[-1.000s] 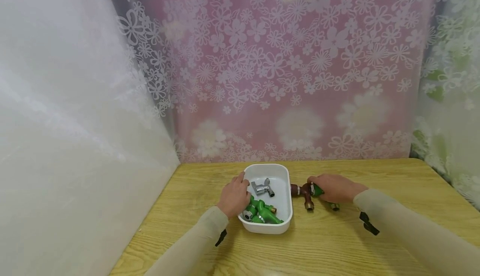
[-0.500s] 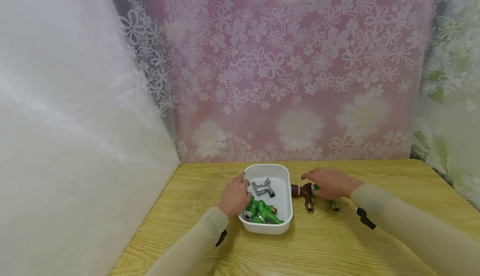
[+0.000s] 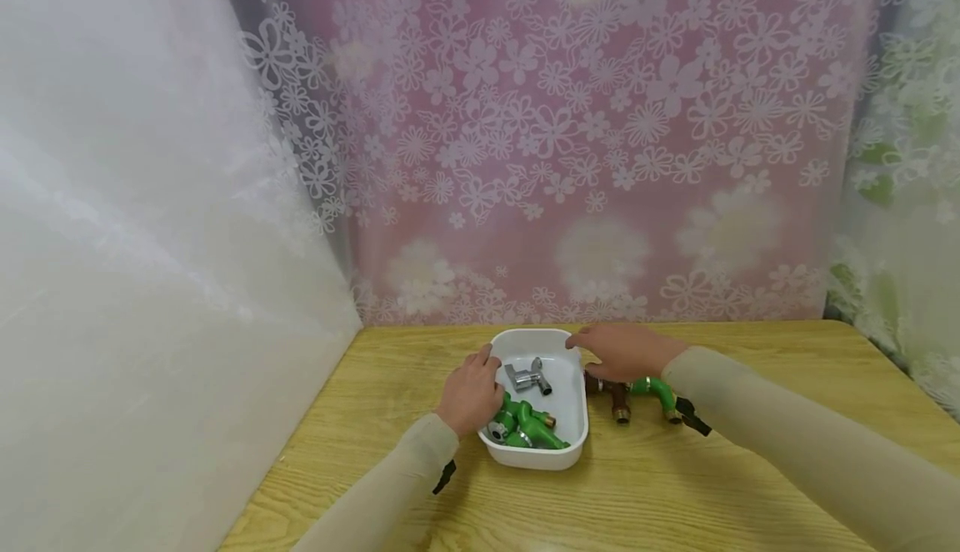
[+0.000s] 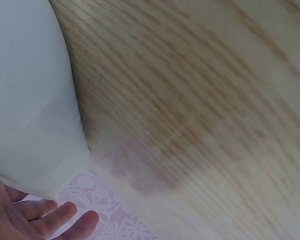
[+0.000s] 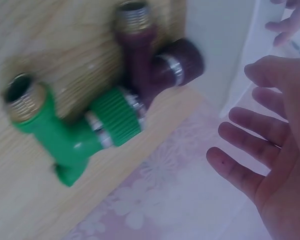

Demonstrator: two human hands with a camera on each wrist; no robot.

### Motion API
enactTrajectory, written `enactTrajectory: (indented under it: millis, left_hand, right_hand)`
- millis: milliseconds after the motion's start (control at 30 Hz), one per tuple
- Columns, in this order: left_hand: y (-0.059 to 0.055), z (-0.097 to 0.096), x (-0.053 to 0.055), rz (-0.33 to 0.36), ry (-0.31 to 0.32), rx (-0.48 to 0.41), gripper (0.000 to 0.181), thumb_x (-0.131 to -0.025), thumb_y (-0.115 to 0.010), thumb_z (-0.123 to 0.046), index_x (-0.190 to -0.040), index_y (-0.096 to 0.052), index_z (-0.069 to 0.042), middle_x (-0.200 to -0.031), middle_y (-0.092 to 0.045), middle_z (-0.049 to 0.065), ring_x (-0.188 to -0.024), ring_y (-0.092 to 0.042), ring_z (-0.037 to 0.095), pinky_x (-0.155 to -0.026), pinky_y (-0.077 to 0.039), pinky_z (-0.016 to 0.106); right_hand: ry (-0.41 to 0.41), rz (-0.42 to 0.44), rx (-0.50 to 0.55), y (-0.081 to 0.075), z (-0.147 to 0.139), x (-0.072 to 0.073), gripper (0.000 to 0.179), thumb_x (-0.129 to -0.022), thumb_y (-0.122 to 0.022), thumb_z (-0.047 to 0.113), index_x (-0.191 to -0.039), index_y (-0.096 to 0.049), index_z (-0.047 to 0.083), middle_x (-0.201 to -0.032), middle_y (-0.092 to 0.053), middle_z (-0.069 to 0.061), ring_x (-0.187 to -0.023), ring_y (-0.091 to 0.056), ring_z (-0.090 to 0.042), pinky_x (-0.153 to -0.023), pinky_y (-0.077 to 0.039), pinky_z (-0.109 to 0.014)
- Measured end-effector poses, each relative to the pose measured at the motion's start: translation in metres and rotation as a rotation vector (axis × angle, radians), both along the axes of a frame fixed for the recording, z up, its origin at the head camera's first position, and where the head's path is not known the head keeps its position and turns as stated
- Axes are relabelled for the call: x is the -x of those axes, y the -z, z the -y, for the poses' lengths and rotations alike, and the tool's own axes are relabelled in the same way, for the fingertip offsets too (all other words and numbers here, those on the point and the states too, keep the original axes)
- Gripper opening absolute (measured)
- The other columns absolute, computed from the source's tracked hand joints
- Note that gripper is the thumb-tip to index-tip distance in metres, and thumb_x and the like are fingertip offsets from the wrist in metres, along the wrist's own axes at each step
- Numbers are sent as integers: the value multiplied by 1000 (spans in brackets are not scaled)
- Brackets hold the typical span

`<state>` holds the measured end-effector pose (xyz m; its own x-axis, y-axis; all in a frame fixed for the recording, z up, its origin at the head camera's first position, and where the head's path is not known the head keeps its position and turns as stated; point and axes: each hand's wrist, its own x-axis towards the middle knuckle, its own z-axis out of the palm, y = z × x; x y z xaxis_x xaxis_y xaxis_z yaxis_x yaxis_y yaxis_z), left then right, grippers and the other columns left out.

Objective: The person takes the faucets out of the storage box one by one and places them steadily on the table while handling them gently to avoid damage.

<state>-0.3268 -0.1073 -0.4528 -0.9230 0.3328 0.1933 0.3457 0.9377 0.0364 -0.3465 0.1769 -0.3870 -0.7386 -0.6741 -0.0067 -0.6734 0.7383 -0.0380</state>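
We see the right grip [image 3: 626,352], fingers straight and spread, holding nothing, by the far right corner of a white basin [image 3: 534,458]; we cannot tell whether a fingertip touches the rim. The left grip [image 3: 470,398] rests on the basin's left rim, fingers loosely extended; it is cut off in the left wrist view and hides part of the green angle valves [image 3: 536,429] inside, so we cannot count them. Just nearer than the right grip, 1 maroon angle valve [image 5: 137,60] lies beside the basin's right wall, its left end partly covered in the head view. 1 green angle valve [image 5: 75,137] meets it; blur leaves us unsure whether the 2 are joined. A chrome angle valve [image 3: 528,379] lies farther back in the basin. The worktop [image 3: 637,494] runs on in front and rightward; its far edge lies near a pink flowered curtain [image 3: 600,160].
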Motion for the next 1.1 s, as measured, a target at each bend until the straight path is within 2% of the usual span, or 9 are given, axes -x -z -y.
enactTrajectory:
  millis: [233,533,767,1100]
  left_hand:
    - [-1,1,0,24,-15,-38,43,-100,-53,-26,-139,-56,-10,-159,-39,13,-139,-48,29,-104,-51,46]
    - [-1,1,0,23,-6,-45,44,-100,-54,-27,-140,-55,-9,-159,-40,13,-138,-49,30,-101,-52,46]
    - [3,2,2,7,17,-47,42,-100,-54,-28,-138,-56,-9,-157,-42,15,-136,-51,31,-98,-54,46]
    - [3,4,3,-23,11,-81,40,-98,-56,-25,-133,-59,-7,-142,-57,13,-124,-59,28,-93,-56,45]
  right_hand:
    - [12,42,-52,-6,28,8,44,-97,-65,29,-139,-59,19,-135,-63,-8,-118,-64,-27,-94,-55,-47]
    - [4,110,-63,-3,58,18,43,-98,-65,28,-138,-60,16,-137,-63,-9,-119,-64,-27,-98,-53,-50]
    - [6,139,-99,2,76,25,41,-97,-67,31,-136,-63,16,-130,-68,-4,-116,-64,-20,-99,-53,-44]
    - [61,205,-108,11,89,35,41,-95,-70,29,-133,-65,16,-128,-68,-1,-113,-65,-17,-98,-54,-42]
